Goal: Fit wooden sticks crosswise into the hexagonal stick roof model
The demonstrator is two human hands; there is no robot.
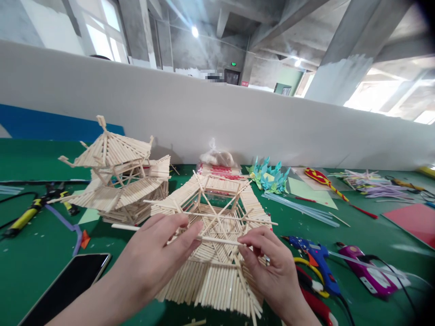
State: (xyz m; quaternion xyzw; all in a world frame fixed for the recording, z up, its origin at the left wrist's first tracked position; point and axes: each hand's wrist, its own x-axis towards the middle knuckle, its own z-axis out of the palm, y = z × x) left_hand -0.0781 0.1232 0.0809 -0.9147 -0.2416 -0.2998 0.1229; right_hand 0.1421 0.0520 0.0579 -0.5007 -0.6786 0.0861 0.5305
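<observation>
A long thin wooden stick (217, 240) lies across the top of a model pavilion (207, 280) built of wooden sticks. My right hand (272, 267) pinches this stick near its right end, between thumb and fingers. My left hand (149, 258) is closed around it further left, and its left end sticks out past the hand. Just behind it, other sticks cross in a star over the model's open middle. Part of the model is hidden by my hands.
Left stands a roofed stick pavilion (115, 181). A phone (68, 290) and yellow-handled pliers (27, 217) lie near it. To the right are a blue glue gun (316, 258), red-handled pliers (316, 303), a purple device (367, 271) and clear glue sticks (302, 208). A white partition (288, 127) rises behind.
</observation>
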